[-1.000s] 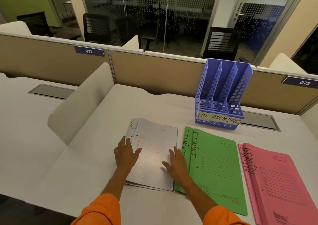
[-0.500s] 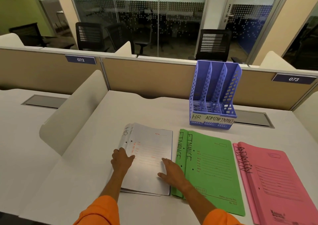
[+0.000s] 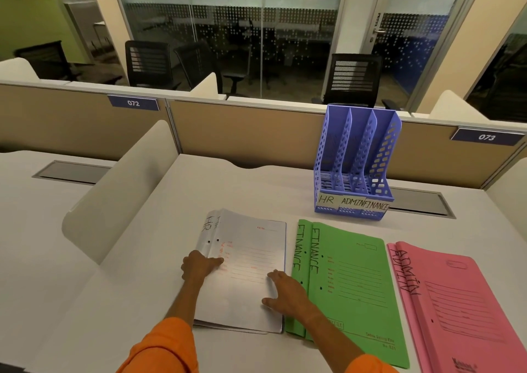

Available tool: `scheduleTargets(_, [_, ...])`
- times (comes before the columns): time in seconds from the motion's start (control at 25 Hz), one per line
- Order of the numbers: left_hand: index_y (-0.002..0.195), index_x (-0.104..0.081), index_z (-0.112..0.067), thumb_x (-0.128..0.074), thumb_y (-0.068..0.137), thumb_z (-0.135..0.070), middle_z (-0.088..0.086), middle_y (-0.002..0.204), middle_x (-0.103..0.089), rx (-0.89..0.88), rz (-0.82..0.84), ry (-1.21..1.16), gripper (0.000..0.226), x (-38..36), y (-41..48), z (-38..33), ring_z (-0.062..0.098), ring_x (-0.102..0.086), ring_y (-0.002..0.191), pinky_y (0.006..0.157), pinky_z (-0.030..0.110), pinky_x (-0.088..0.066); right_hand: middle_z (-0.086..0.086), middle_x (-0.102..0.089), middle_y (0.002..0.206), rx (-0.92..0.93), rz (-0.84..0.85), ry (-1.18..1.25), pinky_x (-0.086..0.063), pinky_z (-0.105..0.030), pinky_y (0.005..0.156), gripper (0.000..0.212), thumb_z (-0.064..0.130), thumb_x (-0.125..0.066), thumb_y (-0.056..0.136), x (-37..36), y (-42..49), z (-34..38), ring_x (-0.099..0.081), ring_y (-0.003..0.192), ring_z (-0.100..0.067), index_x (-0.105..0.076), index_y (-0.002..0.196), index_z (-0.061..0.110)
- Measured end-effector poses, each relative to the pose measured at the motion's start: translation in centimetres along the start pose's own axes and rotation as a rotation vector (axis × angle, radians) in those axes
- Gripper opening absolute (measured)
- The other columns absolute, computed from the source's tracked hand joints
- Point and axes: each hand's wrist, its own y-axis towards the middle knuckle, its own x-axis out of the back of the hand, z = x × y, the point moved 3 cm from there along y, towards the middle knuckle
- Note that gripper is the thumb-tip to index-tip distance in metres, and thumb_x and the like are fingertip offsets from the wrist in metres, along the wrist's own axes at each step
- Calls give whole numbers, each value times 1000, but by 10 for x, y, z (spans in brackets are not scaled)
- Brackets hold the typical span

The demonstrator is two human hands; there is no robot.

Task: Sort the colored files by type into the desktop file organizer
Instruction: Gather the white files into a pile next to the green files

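Three stacks of files lie side by side on the desk: white HR files [image 3: 251, 247] on the left, green FINANCE files [image 3: 353, 275] in the middle, pink ADMIN files [image 3: 462, 298] on the right. My left hand [image 3: 199, 265] grips the left edge of the white stack, fingers curled over it. My right hand [image 3: 288, 292] rests on the white stack's right edge, fingers spread, thumb on top. The blue three-slot organizer [image 3: 355, 161], labelled HR, ADMIN, FINANCE, stands behind the files with nothing in its slots.
A curved white divider [image 3: 119, 190] stands to the left of the files. A beige partition [image 3: 245, 133] runs along the back of the desk [image 3: 228, 190]. A grey cable hatch [image 3: 419, 201] lies behind the organizer. Office chairs stand beyond the partition.
My left hand has slid from the top of the white stack to its left edge and curled around it. My right hand moved to the stack's right edge.
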Motion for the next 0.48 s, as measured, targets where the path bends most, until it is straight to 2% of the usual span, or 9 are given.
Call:
scheduleTargets(0.12, [117,-55,13,-91,66,-28,31,121,-61,-38,40,-107,75,0,1,-3,44,-61,112,95,52,-52,-4,-22,159,5,13,10,-28,-35,115,82,51,-63,81,-1,-1,-1,-30,142,-23,-27,148,20])
scheduleTargets(0.2, [111,-51,10,-90,67,-18,33,118,-61,-71,83,-254,65,1,-4,-6,44,-63,106,91,52,-55,-4,-23,158,8,13,35,-29,-34,114,81,52,-61,81,0,-2,-2,-30,141,-22,-27,148,19])
scheduleTargets(0.32, [122,-43,-2,-86,72,-16,21,120,-59,-148,114,-278,68,4,-16,-17,36,-62,105,90,48,-56,-2,-32,154,2,1,104,-33,-32,112,78,54,-57,85,3,-4,-1,-36,137,-20,-27,147,18])
scheduleTargets(0.48, [123,-55,-9,-84,73,-19,14,120,-64,-308,17,-261,59,11,-31,-42,30,-65,98,88,44,-56,-6,-33,154,-2,-105,179,-29,-31,114,77,56,-53,89,21,-4,3,-35,138,-20,-25,148,15])
